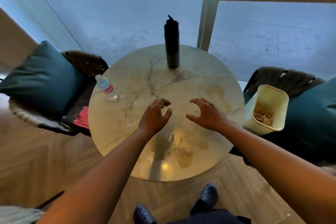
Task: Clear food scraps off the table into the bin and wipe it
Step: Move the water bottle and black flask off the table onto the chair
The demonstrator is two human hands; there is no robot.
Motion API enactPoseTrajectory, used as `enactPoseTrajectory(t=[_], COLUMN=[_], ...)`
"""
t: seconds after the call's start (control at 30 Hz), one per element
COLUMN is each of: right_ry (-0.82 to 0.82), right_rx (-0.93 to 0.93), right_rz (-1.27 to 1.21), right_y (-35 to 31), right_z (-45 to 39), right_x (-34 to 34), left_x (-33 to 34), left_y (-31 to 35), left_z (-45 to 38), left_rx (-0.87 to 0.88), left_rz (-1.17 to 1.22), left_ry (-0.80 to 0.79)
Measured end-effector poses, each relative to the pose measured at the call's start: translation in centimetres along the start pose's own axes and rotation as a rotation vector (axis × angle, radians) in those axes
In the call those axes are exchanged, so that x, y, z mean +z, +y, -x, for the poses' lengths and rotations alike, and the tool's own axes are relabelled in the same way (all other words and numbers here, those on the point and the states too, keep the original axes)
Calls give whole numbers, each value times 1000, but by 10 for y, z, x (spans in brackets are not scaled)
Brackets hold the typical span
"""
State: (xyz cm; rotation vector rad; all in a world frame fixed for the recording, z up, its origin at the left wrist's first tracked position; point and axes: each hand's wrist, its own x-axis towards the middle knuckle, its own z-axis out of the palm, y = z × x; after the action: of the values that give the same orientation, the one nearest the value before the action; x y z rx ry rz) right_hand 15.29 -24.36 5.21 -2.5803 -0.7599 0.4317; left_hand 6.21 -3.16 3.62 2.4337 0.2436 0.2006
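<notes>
Cream bin w/ scraps just beside right hand, off table.

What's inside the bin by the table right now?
The cream bin, beside the table on its right, holds a heap of pale, shredded-looking food scraps at the bottom. Its near wall hides part of the floor, so anything under or beside that heap cannot be seen.

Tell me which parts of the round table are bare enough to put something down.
Bare: the near edge of the table below both hands, and the far right part beside the black roll. Taken: the left edge holds the water bottle; the left hand and right hand hover over the centre.
</notes>
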Motion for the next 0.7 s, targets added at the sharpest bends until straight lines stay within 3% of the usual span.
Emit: enactPoseTrajectory(t=[0.43,0.7], right_ry=[5,-4], right_rx=[-48,-22], right_rz=[-40,-88], right_y=[-178,-226], right_z=[-15,-44], right_x=[104,138], left_x=[-147,-184], left_y=[-159,-213], left_z=[91,92], left_rx=[-135,-200], left_rz=[-2,40], left_ry=[74,96])
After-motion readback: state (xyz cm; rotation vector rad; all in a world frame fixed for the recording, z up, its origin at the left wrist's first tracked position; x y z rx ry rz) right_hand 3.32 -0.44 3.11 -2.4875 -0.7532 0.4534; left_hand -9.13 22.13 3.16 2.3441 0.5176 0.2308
